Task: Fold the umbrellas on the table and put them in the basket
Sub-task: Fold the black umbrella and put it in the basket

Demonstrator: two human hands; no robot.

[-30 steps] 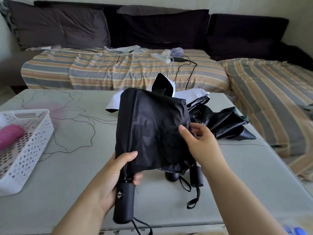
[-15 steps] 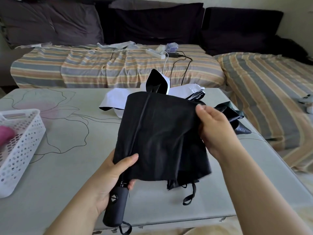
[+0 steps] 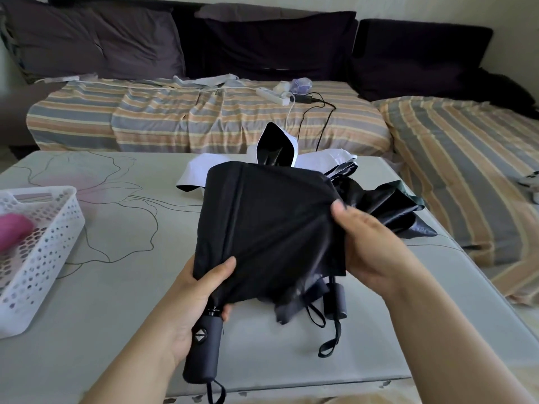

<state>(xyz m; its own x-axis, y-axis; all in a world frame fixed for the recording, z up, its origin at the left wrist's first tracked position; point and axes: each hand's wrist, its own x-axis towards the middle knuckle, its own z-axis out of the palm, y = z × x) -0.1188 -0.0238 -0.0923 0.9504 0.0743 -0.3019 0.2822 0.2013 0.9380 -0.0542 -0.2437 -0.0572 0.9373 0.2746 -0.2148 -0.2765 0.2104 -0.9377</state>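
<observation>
head view: the left hand [image 3: 189, 301] grips the black umbrella [image 3: 268, 228] at the joint between handle [image 3: 204, 348] and canopy, thumb laid over the fabric, fingers curled round the shaft. the handle points down toward the near edge of the tabletop [image 3: 116, 287]; its wrist strap [image 3: 217, 390] hangs past that edge. the right hand [image 3: 367, 246] pinches the right edge of the canopy, thumb on top, fingers behind the cloth. the canopy is spread between the two hands as a loose, creased sheet, held above the tabletop.

a second black umbrella [image 3: 388, 208] lies on the tabletop behind and to the right of the held one, canopy crumpled and unfolded. a handle [image 3: 335, 301] with a strap [image 3: 329, 342] lies on the tabletop below the right hand; which umbrella it belongs to cannot be told. a white umbrella [image 3: 280, 153] with black lining lies behind the held canopy, one panel standing upright.

the white perforated basket [image 3: 43, 252] stands at the left edge of the tabletop, well apart from the hands. a pink object [image 3: 13, 231] lies inside it, partly cut off by the frame.

beyond the tabletop: a sofa [image 3: 204, 118] with a striped cover and dark cushions [image 3: 93, 39]. a white power strip [image 3: 272, 96] with cables lies on the sofa seat.
</observation>
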